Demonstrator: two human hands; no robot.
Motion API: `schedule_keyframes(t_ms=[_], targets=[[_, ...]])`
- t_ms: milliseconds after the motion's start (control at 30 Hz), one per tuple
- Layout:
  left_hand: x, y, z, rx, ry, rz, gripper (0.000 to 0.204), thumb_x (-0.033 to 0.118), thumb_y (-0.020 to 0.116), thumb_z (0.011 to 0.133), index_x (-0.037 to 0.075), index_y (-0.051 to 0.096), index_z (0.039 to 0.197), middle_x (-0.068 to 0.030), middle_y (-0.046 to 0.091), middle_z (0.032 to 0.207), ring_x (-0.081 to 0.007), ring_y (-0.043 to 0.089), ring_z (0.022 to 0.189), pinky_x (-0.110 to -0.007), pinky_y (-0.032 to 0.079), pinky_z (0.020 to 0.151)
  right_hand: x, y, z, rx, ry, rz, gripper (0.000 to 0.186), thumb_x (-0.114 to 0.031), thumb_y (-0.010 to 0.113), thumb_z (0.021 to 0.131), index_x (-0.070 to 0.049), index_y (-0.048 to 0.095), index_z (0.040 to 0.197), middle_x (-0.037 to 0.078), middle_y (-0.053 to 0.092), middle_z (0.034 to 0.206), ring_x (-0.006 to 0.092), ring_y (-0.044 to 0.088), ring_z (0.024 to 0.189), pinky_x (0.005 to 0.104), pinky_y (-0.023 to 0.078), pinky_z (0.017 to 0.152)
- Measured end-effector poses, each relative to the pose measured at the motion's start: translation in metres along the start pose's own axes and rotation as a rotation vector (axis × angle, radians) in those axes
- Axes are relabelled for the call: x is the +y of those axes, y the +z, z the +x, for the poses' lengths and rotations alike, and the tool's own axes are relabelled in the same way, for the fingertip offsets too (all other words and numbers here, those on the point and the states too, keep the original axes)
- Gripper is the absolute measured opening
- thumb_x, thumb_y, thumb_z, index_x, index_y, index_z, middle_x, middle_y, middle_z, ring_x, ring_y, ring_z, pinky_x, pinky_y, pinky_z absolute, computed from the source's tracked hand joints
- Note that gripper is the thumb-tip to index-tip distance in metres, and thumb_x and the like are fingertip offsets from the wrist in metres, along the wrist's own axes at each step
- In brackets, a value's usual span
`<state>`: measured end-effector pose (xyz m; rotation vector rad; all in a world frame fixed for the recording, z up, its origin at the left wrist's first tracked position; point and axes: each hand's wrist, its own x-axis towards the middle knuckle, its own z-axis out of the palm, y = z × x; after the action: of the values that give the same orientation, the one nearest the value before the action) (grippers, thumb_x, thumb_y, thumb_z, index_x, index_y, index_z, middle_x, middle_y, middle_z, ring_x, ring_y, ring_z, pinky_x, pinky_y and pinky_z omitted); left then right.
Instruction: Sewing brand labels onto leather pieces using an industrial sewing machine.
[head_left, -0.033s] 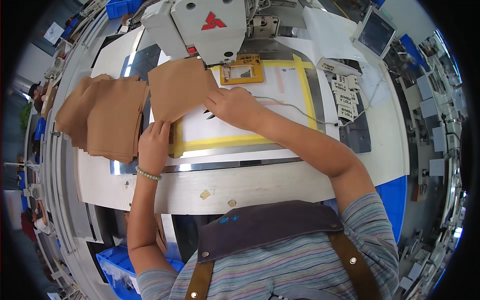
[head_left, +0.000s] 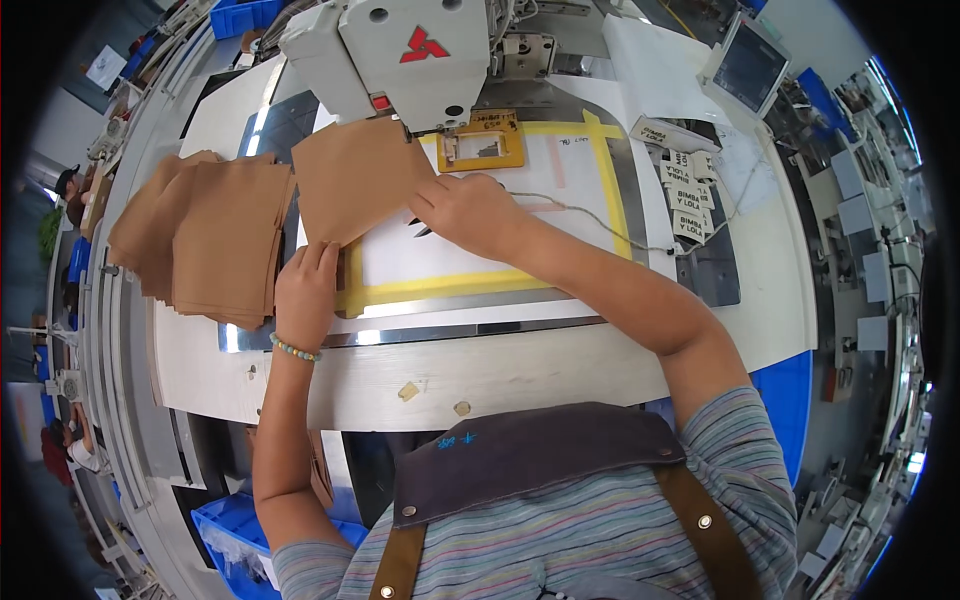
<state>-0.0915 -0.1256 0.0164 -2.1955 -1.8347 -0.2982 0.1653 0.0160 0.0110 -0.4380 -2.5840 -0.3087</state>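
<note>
My left hand (head_left: 305,285) pinches the lower-left corner of a square brown sheet (head_left: 355,175); my right hand (head_left: 460,210) grips its right edge. The sheet lies at a slant below a white machine head (head_left: 405,55). Behind my right hand is a yellow frame (head_left: 515,145) with a cutout. Below both is a white board (head_left: 390,265) bordered with yellow tape. Dark pointed shapes, too small to make out, show beside my right fingers. A grey cord (head_left: 590,222) runs rightward from there. A stack of brown sheets (head_left: 220,240) lies left of my left hand.
A pile of printed cream labels (head_left: 685,200) lies at the right, with a screen (head_left: 752,62) behind it. Blue bins (head_left: 780,405) sit below the worktable (head_left: 500,370). Machinery lines both sides; people are at work at the far left.
The brown sheet and my hands have shifted very slightly to the left. The grip looks the same.
</note>
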Motion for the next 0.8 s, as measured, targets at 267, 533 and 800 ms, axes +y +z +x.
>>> schedule_keyframes(t_ms=[267, 533, 800], targets=[[0.010, 0.025, 0.062, 0.203, 0.261, -0.015, 0.025, 0.003, 0.068, 0.083, 0.001, 0.070, 0.108, -0.0083, 0.065, 0.101, -0.0241, 0.066, 0.094, -0.037, 0.058, 0.082, 0.029, -0.030, -0.037, -0.024, 0.034, -0.142, 0.011, -0.008, 0.070, 0.081, -0.009, 0.065, 0.091, 0.002, 0.062, 0.096, 0.0161, 0.068, 0.087, 0.0315, 0.057, 0.060], [0.057, 0.038, 0.100, 0.130, 0.393, -0.012, 0.026, 0.007, 0.066, 0.087, 0.001, 0.071, 0.111, -0.0081, 0.065, 0.108, -0.0247, 0.066, 0.102, -0.037, 0.057, 0.088, 0.046, -0.063, -0.103, -0.279, 0.258, -0.208, 0.017, -0.004, 0.070, 0.080, -0.005, 0.067, 0.096, 0.004, 0.062, 0.102, 0.0185, 0.068, 0.087, 0.0323, 0.058, 0.065], [0.070, 0.018, 0.065, 0.020, 0.199, -0.188, 0.051, 0.017, 0.070, 0.098, 0.004, 0.059, 0.146, -0.0108, 0.059, 0.151, -0.0378, 0.053, 0.140, -0.047, 0.045, 0.116, 0.030, -0.087, -0.134, -0.176, 0.343, -0.100, 0.051, -0.006, 0.061, 0.090, 0.000, 0.062, 0.140, 0.012, 0.060, 0.148, 0.0282, 0.050, 0.141, 0.0469, 0.046, 0.109]])
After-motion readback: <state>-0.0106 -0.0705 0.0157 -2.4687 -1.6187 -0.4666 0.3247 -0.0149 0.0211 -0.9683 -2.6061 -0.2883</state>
